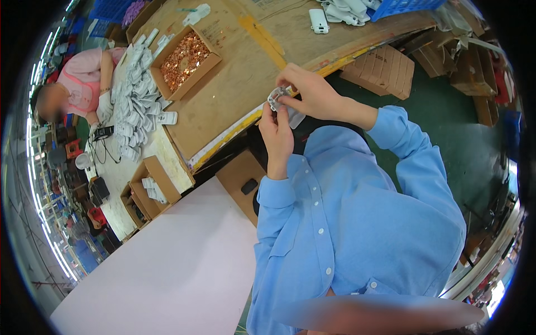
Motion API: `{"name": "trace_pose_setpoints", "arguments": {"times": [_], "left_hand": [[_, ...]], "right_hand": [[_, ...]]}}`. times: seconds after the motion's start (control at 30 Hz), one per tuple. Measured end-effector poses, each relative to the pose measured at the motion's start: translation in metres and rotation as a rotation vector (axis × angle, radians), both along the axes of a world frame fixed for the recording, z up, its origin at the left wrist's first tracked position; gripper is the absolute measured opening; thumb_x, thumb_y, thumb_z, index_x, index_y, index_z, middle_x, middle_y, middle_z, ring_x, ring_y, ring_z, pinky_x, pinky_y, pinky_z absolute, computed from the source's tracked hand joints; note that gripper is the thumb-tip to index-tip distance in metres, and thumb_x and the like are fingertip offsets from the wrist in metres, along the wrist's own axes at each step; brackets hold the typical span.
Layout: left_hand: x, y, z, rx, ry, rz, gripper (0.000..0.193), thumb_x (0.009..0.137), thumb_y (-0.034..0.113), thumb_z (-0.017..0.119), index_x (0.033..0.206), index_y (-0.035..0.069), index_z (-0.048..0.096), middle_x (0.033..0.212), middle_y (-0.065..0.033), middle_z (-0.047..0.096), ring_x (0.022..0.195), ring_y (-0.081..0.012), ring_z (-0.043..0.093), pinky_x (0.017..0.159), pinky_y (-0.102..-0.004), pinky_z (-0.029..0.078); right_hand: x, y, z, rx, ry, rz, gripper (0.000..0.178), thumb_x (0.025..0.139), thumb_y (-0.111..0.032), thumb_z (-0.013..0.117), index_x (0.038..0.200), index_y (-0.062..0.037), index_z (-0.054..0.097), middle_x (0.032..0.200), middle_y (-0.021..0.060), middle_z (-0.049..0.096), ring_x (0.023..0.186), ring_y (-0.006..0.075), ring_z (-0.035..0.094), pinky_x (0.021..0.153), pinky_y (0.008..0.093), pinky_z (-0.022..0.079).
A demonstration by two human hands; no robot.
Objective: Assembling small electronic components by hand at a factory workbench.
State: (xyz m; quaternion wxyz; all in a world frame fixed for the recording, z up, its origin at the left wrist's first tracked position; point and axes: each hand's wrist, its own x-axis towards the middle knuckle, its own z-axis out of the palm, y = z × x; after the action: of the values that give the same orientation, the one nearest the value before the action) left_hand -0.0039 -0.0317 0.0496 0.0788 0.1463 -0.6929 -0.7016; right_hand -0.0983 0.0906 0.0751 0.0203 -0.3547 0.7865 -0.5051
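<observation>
At the table's near edge, a small white plastic housing (276, 99) with metal showing inside is pinched between my two hands. My left hand (277, 137) grips it from below, thumb and fingertips closed on it. From the right, my right hand (312, 92) curls over the housing with its fingers bent against it. The fingertips hide part of the piece. A pale, flat part (296, 119) shows just under my right hand; whether it is joined to the housing I cannot tell.
A cardboard box of copper-coloured metal pieces (187, 61) stands on the wooden table (234, 72), beside a long heap of white plastic housings (134, 100). More housings (346, 11) lie at the far right. Across the heap sits a gloved co-worker (84, 84). Cardboard boxes (379, 70) stand at right.
</observation>
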Motion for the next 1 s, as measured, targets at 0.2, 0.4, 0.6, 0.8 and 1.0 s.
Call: {"name": "trace_pose_setpoints", "arguments": {"times": [0.2,0.4,0.6,0.8,1.0], "left_hand": [[0.001,-0.003,0.004,-0.138,0.021,-0.001,0.026,0.099,0.011,0.046,0.12,-0.001,0.055,0.107,-0.0054,0.062,0.093,-0.01,0.056,0.082,-0.0242,0.044],[-0.002,-0.001,0.012,-0.346,0.123,0.012,0.026,0.101,0.014,0.042,0.114,-0.002,0.057,0.094,-0.0119,0.065,0.086,-0.0167,0.06,0.078,-0.0294,0.047],[0.001,-0.005,0.011,-0.453,0.115,-0.041,0.023,0.099,0.012,0.043,0.112,-0.001,0.058,0.092,-0.0163,0.064,0.081,-0.023,0.062,0.073,-0.0314,0.047],[0.001,-0.009,0.008,-0.518,0.12,-0.059,0.022,0.099,0.012,0.044,0.109,0.0,0.06,0.085,-0.0145,0.065,0.075,-0.0219,0.06,0.069,-0.0314,0.047],[-0.001,-0.012,0.016,-0.483,0.067,-0.111,0.021,0.096,0.009,0.045,0.106,-0.003,0.06,0.089,-0.0238,0.064,0.08,-0.0399,0.062,0.071,-0.0409,0.049]], "right_hand": [[-0.003,0.001,0.002,-0.061,-0.228,0.021,0.028,0.08,-0.011,0.072,0.097,-0.0038,0.052,0.089,0.0067,0.052,0.074,0.0152,0.051,0.064,0.029,0.046],[0.003,-0.002,0.009,-0.018,-0.253,0.031,0.02,0.08,-0.01,0.068,0.089,-0.0028,0.052,0.074,0.0031,0.052,0.068,0.0125,0.05,0.06,0.0276,0.043],[-0.001,-0.001,0.005,0.002,-0.387,0.059,0.02,0.077,-0.011,0.069,0.082,-0.0019,0.052,0.068,0.005,0.053,0.064,0.0118,0.05,0.057,0.0269,0.042],[-0.004,0.001,0.007,0.08,-0.265,0.042,0.022,0.075,-0.014,0.07,0.079,-0.0011,0.053,0.064,0.0074,0.054,0.059,0.0166,0.053,0.054,0.0304,0.042],[0.0,0.0,0.003,0.074,-0.298,0.028,0.022,0.075,-0.018,0.069,0.08,-0.0009,0.055,0.07,0.0137,0.06,0.067,0.0298,0.06,0.059,0.0384,0.045]]}}
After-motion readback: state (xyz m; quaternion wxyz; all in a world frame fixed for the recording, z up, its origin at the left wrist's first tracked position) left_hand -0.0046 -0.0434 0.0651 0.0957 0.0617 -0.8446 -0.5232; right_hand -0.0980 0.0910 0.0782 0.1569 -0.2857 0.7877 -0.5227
